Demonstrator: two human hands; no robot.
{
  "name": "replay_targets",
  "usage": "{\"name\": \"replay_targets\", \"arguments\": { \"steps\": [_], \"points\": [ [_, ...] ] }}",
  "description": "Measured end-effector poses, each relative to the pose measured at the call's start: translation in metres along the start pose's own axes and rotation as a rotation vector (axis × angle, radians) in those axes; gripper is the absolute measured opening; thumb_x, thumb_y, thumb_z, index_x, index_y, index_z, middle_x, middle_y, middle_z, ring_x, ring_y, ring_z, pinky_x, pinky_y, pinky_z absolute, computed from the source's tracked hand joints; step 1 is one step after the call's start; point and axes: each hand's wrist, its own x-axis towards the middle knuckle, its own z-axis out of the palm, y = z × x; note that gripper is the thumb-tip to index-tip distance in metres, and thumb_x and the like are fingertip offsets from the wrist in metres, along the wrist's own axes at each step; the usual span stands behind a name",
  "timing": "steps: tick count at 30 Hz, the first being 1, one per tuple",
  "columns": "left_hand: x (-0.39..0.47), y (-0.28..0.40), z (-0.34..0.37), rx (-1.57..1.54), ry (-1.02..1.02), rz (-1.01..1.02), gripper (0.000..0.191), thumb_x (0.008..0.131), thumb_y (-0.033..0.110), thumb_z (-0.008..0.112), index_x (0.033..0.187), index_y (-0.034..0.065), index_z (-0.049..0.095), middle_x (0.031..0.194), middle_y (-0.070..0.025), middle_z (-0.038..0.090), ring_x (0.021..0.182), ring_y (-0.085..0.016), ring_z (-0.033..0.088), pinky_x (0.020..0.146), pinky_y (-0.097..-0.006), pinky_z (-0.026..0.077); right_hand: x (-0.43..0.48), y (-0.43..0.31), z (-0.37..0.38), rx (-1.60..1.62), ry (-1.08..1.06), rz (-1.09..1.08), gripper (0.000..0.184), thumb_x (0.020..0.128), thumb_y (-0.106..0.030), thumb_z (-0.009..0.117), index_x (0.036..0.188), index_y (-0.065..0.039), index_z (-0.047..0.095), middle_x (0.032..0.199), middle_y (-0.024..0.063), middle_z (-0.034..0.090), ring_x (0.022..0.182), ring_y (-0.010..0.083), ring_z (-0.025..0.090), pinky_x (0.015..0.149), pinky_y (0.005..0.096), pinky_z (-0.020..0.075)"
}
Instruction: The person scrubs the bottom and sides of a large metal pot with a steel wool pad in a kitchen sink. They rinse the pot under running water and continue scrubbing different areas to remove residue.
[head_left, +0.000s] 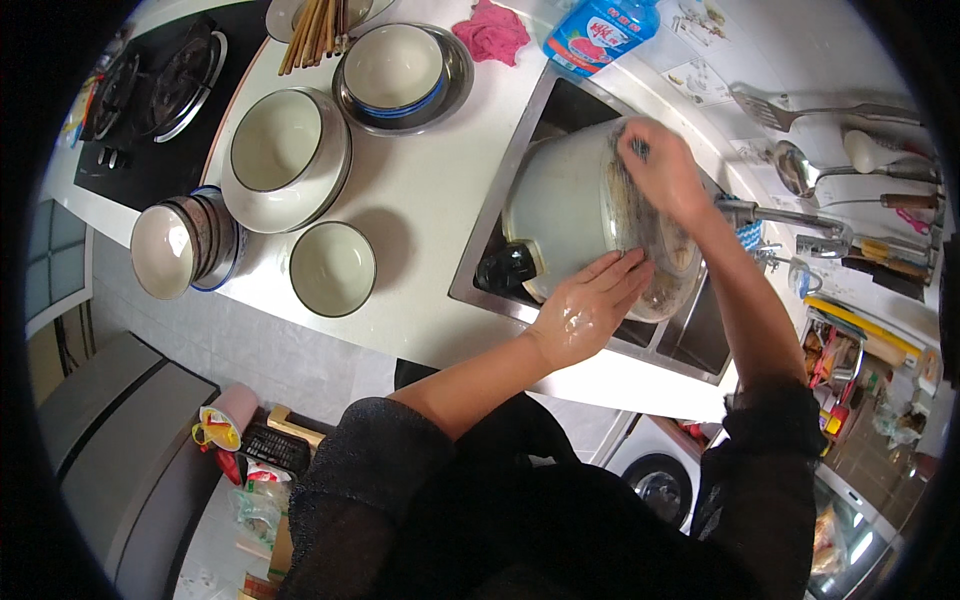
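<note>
A large grey metal pot (564, 202) lies tipped on its side in the stainless-steel sink (480, 298), its stained bottom turned to the right. One black side handle (506, 270) points toward the lower left. My left hand (589, 307), wet and with suds on its back, lies over the lower edge of the pot and holds it. Against the upper part of the pot's bottom is my right hand (664, 169), fingers curled and slightly blurred. A small dark patch shows among those fingers; whether it is a scrubber I cannot tell.
A faucet (787, 217) reaches over the sink from the right. Left on the counter stand stacked bowls (277, 142), a single bowl (332, 268) and chopsticks (319, 34). A pink cloth (491, 32) and a blue detergent bottle (600, 34) are behind. Utensils (795, 169) hang on the wall.
</note>
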Motion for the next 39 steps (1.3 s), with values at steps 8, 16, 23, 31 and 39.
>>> {"name": "replay_targets", "arguments": {
  "steps": [8,16,23,31,39],
  "points": [
    [0.005,0.006,0.002,-0.023,0.005,0.007,0.047,0.079,0.007,0.06,0.124,-0.0057,0.063,0.142,-0.0118,0.055,0.137,-0.027,0.048,0.114,-0.039,0.039,0.019,0.023,-0.006,-0.03,-0.059,0.174,0.01,0.085,-0.012,0.065,0.089,-0.003,0.063,0.089,0.02,0.067,0.084,0.042,0.064,0.075,0.0436,0.0515],
    [-0.001,0.001,0.002,-0.039,0.023,-0.023,0.048,0.077,0.008,0.061,0.123,-0.0064,0.064,0.142,-0.0122,0.055,0.137,-0.027,0.047,0.115,-0.0399,0.038,-0.001,0.001,-0.003,-0.001,-0.032,0.069,0.011,0.086,-0.014,0.064,0.089,-0.003,0.064,0.086,0.0214,0.066,0.083,0.0427,0.064,0.076,0.0443,0.0513],
    [0.02,0.003,0.008,0.041,-0.033,-0.022,0.055,0.081,0.021,0.069,0.128,-0.0064,0.06,0.14,-0.0154,0.054,0.138,-0.029,0.043,0.118,-0.0415,0.032,0.037,0.071,-0.007,0.039,-0.196,0.273,0.025,0.087,-0.029,0.069,0.096,-0.005,0.066,0.081,0.018,0.067,0.079,0.0359,0.065,0.076,0.0428,0.0511],
    [0.041,-0.016,0.013,0.059,-0.078,-0.03,0.064,0.087,0.038,0.065,0.132,-0.0071,0.055,0.144,-0.0163,0.049,0.144,-0.029,0.034,0.123,-0.0415,0.021,0.018,0.042,-0.033,0.206,-0.354,0.144,0.036,0.088,-0.028,0.071,0.111,-0.003,0.06,0.098,0.0167,0.066,0.093,0.0296,0.064,0.087,0.038,0.0493],
    [0.041,-0.013,0.009,-0.008,-0.055,-0.039,0.062,0.085,0.034,0.067,0.13,-0.008,0.056,0.143,-0.016,0.051,0.141,-0.03,0.037,0.122,-0.0421,0.024,0.035,0.031,-0.006,-0.117,-0.183,0.011,0.019,0.085,-0.017,0.067,0.098,-0.005,0.06,0.093,0.0184,0.066,0.088,0.0417,0.063,0.076,0.0474,0.0501]
  ]
}}
